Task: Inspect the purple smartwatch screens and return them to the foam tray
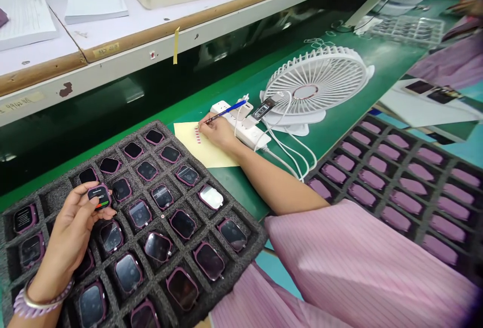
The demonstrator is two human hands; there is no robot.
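Observation:
My left hand (77, 215) holds a purple-framed smartwatch (100, 196) with a lit screen, its thumb on the glass, above a dark foam tray (162, 227). Several similar watches lie in the tray's compartments, mostly with dark screens; one compartment near the held watch has no watch in it. In my right hand (219, 134) is a blue pen (226, 110), its lower end hidden by the fingers. That hand rests on a yellow sheet of paper (217, 159) beside a short column of red marks.
A white power strip (241, 129) with plugs and cables lies beyond my right forearm, next to a white fan (317, 81). Another foam tray (411, 167) of purple pieces is at the right. A raised shelf (151, 31) runs along the back. Another person's hand (468, 7) shows top right.

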